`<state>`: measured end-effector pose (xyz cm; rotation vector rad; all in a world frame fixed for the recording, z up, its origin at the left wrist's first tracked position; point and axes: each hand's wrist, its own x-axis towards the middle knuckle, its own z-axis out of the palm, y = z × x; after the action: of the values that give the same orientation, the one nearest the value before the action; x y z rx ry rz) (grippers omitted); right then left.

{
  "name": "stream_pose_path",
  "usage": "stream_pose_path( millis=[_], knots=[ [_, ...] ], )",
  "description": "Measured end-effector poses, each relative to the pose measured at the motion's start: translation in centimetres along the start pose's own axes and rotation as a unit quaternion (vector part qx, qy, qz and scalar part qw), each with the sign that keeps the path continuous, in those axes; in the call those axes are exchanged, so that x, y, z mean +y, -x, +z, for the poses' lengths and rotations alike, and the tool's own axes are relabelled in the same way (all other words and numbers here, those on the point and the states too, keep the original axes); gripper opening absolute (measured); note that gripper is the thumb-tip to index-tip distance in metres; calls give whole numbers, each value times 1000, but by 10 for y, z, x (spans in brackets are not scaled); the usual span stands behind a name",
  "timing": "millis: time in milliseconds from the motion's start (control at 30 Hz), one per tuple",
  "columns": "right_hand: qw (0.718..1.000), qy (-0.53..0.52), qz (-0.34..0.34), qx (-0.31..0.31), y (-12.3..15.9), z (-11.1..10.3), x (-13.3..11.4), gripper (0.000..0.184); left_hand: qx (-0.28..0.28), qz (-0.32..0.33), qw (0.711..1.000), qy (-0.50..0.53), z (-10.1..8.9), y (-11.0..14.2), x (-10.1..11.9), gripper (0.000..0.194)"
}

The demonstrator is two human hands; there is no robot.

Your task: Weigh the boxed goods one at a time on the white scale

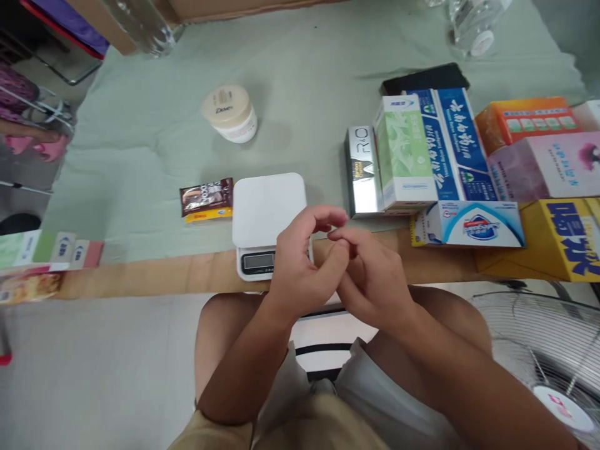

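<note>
My left hand (pixel 304 265) and my right hand (pixel 375 278) meet in front of me at the table's near edge, with fingertips touching. My left hand is loosely curved, its index finger and thumb apart, and nothing shows in it. The fingers of my right hand bend loosely around the tip of my left thumb, with a gap between thumb and fingers and no object visible. A white kitchen scale (pixel 269 212) lies just left of my hands, its lower right corner partly covered by my left hand. Its plate is bare, and its dark display (pixel 257 262) faces me.
Left of the scale lies a brown-wrapped snack (pixel 206 197) on a yellow packet (pixel 209 216). Farther back stands a cream jar (pixel 230 114). Toothpaste boxes (pixel 462 144), a green-white box (pixel 405 150) and other cartons crowd the right. A fan (pixel 544 344) stands lower right.
</note>
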<state>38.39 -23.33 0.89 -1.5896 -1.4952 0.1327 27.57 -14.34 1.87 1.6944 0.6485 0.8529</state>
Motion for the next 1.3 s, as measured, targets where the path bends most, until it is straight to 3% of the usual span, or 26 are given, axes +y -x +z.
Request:
stream_pose_path(
  millis=[67,167,367,500,600,733,867,933,1033,1167,1300],
  knots=[
    [1000,5,-16,-10,-1,4,-5,21,23,48,998,-16,-26,4,5,13],
    [998,25,-43,-29,1,15,-8,18,98,82,990,-52,-72,10,-3,16],
    [993,66,-70,-64,-1,37,-17,15,258,-10,962,-92,-156,24,-49,20],
    [984,109,-80,-113,-35,63,-35,9,293,-32,948,-121,-182,26,-66,13],
    [974,137,-112,-143,-76,101,-39,14,250,-16,960,-122,-184,22,-69,22],
    [952,205,-86,-208,-126,154,-30,31,212,-29,972,-97,-178,16,-70,24],
    [936,224,-55,-267,-147,173,-29,34,217,-4,971,-102,-173,15,-70,25],
    [944,209,-55,-247,-144,164,-32,36,257,14,960,-107,-171,17,-69,25],
    [966,189,-57,-170,-124,130,-32,41,298,36,949,-102,-166,19,-63,23],
    [974,206,-32,-87,-79,82,-17,37,230,61,967,-93,-154,21,-54,17],
    [978,186,-26,-93,-46,61,1,43,156,100,974,-128,-134,22,-51,12]
  ],
)
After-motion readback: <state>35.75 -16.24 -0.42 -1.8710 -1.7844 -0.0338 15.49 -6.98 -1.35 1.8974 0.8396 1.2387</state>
